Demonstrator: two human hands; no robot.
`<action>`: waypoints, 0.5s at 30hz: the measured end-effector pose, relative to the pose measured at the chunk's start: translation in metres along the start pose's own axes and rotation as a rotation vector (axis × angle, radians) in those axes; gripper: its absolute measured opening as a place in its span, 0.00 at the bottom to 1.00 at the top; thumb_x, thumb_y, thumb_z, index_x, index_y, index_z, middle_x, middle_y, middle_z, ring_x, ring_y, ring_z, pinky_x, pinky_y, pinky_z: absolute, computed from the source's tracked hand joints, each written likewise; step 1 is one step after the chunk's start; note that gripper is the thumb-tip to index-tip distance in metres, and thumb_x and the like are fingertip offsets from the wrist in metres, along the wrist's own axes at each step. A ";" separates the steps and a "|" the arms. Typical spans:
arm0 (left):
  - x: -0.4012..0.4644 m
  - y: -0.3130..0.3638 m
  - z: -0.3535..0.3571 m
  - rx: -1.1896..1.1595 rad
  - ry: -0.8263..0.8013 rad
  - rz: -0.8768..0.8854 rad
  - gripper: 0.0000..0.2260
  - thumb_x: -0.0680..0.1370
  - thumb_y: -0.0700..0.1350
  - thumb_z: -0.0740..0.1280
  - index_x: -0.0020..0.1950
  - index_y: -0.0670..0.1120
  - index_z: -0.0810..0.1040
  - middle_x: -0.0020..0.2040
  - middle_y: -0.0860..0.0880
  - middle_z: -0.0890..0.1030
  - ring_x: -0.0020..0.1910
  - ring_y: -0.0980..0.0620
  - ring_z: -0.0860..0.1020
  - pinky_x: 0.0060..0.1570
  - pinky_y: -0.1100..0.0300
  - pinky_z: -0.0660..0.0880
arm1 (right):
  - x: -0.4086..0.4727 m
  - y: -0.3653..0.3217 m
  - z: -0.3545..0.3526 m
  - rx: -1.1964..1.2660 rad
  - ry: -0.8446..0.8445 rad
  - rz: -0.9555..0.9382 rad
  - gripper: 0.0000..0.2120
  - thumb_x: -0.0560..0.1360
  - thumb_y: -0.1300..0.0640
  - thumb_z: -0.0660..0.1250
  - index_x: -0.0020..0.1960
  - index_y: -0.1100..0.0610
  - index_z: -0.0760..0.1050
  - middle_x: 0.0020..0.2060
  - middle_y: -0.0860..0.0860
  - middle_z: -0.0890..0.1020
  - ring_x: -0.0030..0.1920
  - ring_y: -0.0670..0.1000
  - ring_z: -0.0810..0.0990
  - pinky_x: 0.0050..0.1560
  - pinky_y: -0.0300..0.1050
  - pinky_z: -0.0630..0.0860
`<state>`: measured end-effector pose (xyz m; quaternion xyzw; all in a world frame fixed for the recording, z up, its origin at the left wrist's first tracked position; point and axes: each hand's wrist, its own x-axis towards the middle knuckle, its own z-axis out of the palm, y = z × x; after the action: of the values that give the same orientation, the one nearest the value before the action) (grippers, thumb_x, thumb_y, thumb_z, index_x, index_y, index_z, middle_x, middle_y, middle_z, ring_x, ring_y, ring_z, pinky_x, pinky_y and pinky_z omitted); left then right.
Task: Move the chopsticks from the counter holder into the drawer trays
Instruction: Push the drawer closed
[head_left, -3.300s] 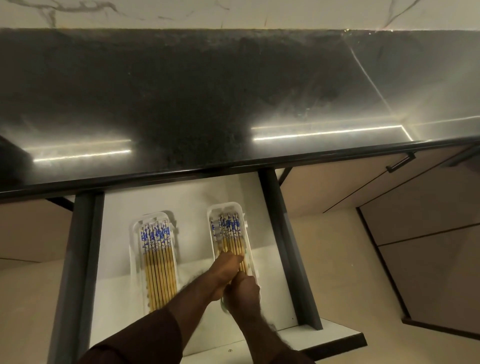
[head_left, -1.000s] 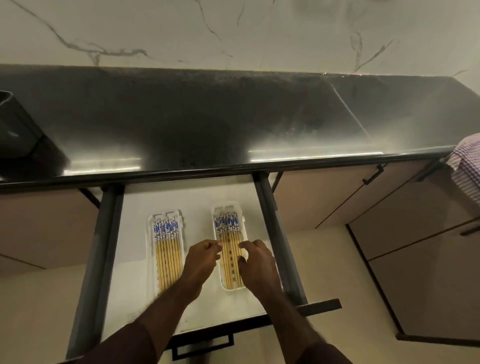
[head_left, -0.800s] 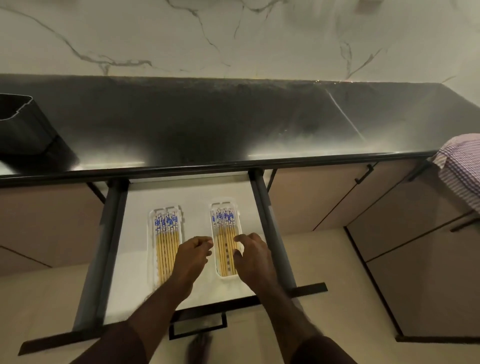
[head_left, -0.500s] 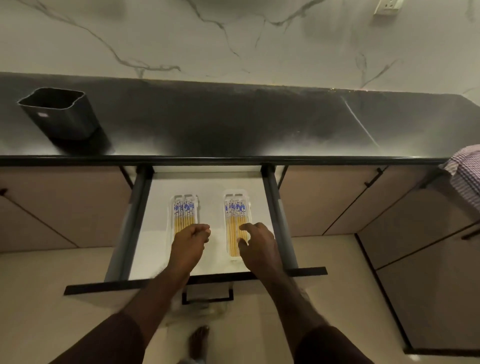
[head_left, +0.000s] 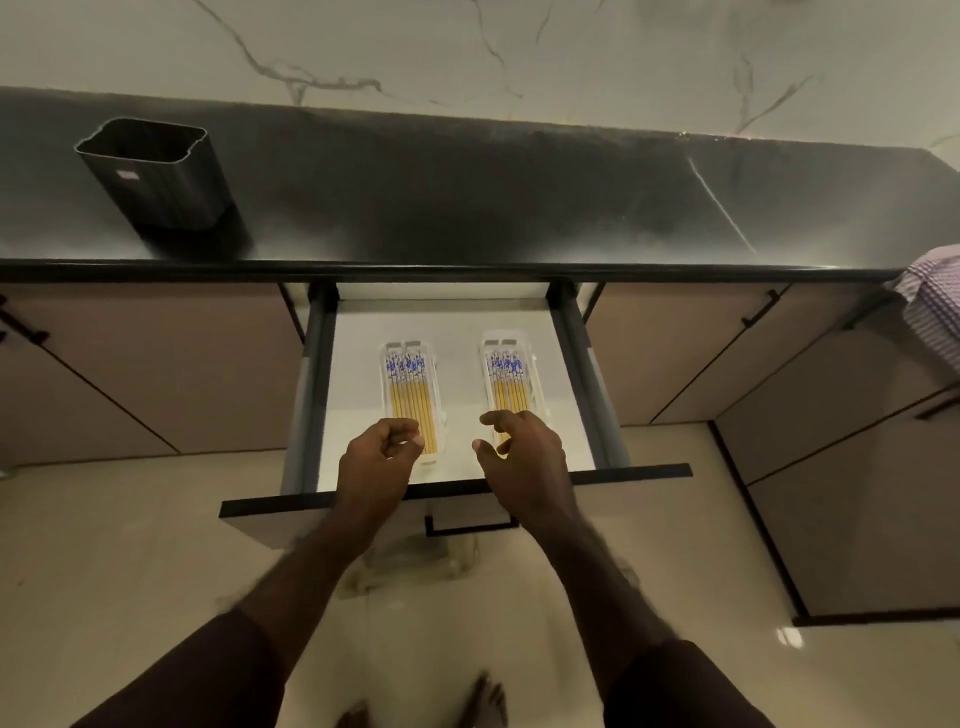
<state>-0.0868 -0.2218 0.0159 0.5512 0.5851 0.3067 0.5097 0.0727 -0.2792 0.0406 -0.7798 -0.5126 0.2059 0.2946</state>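
The drawer (head_left: 592, 364) stands pulled out below the black counter (head_left: 467, 208). Two clear trays lie side by side on its white floor. The left tray (head_left: 436, 379) and the right tray (head_left: 537, 374) each hold several yellow chopsticks with blue-patterned tops (head_left: 408, 387), (head_left: 509, 387). My left hand (head_left: 376, 465) hovers over the near end of the left tray, fingers loosely curled and holding nothing. My right hand (head_left: 524, 457) hovers over the near end of the right tray, fingers spread and bent, also holding nothing. The dark holder (head_left: 156, 174) stands on the counter at far left; no chopsticks show above its rim.
The drawer front (head_left: 457, 493) with its black handle (head_left: 470, 527) juts toward me above a beige floor. Beige cabinet doors flank the drawer. A checked cloth (head_left: 932, 306) hangs at the counter's right end. My bare foot shows at the bottom edge.
Both hands let go of the right tray's chopsticks and drew back toward the drawer front, the left one shifting over the left tray. The view pulled back, bringing the holder into sight.
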 end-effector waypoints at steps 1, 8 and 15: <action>-0.002 -0.004 -0.006 0.010 -0.027 0.018 0.09 0.79 0.42 0.67 0.58 0.44 0.78 0.57 0.48 0.81 0.56 0.50 0.80 0.59 0.52 0.78 | -0.008 -0.004 0.006 0.002 0.011 0.024 0.16 0.76 0.53 0.70 0.64 0.52 0.77 0.59 0.51 0.80 0.52 0.49 0.81 0.53 0.45 0.79; -0.015 -0.030 -0.041 0.003 -0.129 0.075 0.10 0.79 0.41 0.66 0.60 0.43 0.78 0.55 0.49 0.80 0.53 0.54 0.78 0.53 0.62 0.76 | -0.062 -0.013 0.045 0.048 0.016 0.282 0.10 0.75 0.54 0.71 0.55 0.53 0.80 0.48 0.47 0.82 0.47 0.44 0.80 0.50 0.40 0.78; -0.023 -0.037 -0.051 0.032 -0.168 0.135 0.09 0.78 0.39 0.67 0.58 0.43 0.78 0.56 0.46 0.81 0.56 0.50 0.79 0.56 0.60 0.76 | -0.085 -0.001 0.077 0.323 0.005 0.647 0.13 0.74 0.50 0.72 0.55 0.53 0.77 0.46 0.50 0.81 0.47 0.50 0.81 0.50 0.51 0.83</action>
<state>-0.1498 -0.2407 0.0028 0.6211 0.5068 0.2836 0.5262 -0.0091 -0.3379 -0.0147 -0.8455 -0.1996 0.3649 0.3348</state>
